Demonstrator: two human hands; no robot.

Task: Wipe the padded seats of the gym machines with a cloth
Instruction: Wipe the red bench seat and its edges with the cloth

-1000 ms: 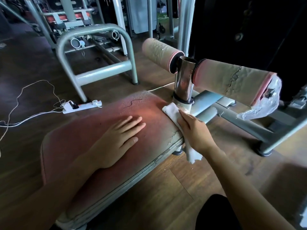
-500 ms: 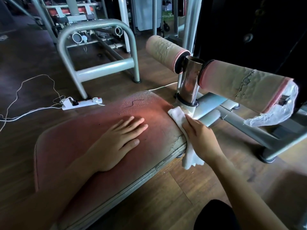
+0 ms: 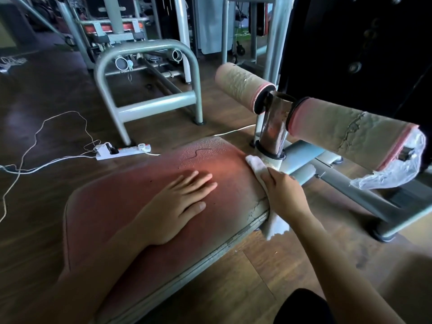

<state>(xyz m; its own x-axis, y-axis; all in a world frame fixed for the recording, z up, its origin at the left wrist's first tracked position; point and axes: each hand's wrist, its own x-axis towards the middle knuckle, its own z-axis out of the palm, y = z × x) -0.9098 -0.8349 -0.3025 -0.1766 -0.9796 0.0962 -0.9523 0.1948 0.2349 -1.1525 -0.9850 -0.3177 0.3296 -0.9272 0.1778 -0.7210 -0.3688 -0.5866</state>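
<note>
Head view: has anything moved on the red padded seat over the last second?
Nothing visibly changed apart from a slight shift of the view. The right hand still holds the white cloth against the end of the worn red padded seat beside the metal post; the left hand stays flat on the seat.

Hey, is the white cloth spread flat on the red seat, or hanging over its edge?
Hanging over the edge: the right hand holds the cloth against the end of the seat, and its ragged lower part dangles below.
</note>
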